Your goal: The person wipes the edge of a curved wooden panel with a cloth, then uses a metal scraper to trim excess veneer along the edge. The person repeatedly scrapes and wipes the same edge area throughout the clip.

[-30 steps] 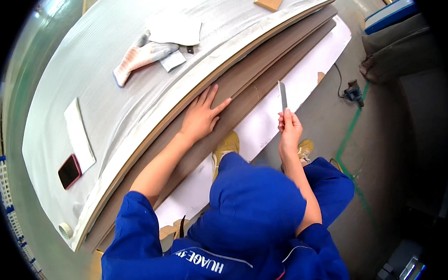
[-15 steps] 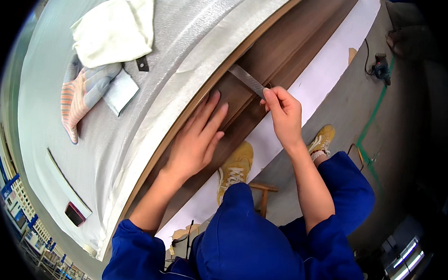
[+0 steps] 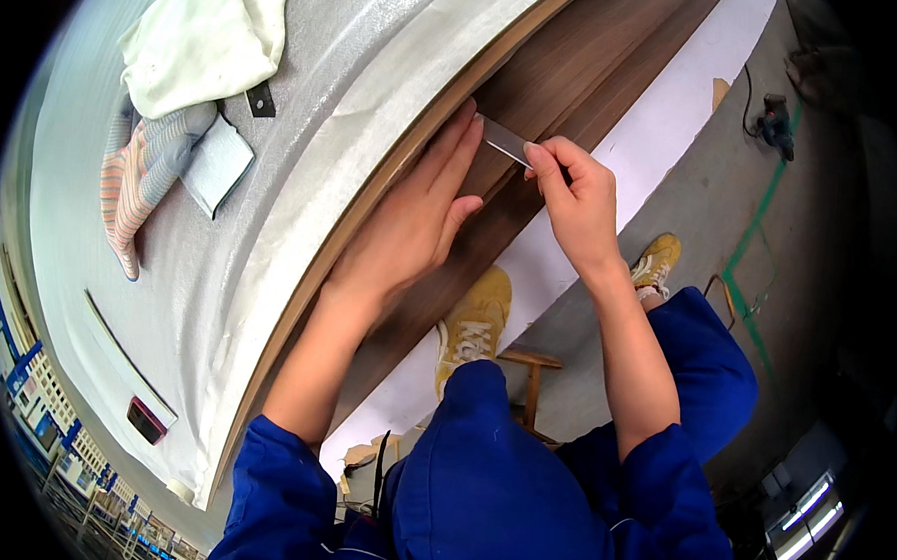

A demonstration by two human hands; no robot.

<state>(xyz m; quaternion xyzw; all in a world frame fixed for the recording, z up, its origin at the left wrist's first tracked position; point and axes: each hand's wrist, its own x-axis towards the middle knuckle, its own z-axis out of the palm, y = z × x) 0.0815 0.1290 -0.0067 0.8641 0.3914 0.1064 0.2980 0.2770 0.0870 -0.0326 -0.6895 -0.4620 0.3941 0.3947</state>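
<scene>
My right hand (image 3: 582,208) pinches the near end of a thin flat metal strip (image 3: 504,141) between thumb and fingers. The strip's far end meets the inner side of a brown wood-grain piece (image 3: 563,60), close to its raised edge. My left hand (image 3: 401,228) lies along the inner face of that edge. Its fingers are stretched out and the thumb stands apart. The left fingertips are right beside the far end of the strip; whether they touch it I cannot tell.
Left of the wood lies a film-covered surface bearing a white cloth (image 3: 204,44), a striped glove (image 3: 138,176), a pale pad (image 3: 218,165) and a phone (image 3: 147,420). A wooden stool (image 3: 532,384) stands below. A corded power tool (image 3: 776,126) rests on the floor at right.
My left hand has slid up and away along the edge until its fingertips reach the strip's end. The strip and my right hand have shifted slightly, the strip now showing a brighter face.
</scene>
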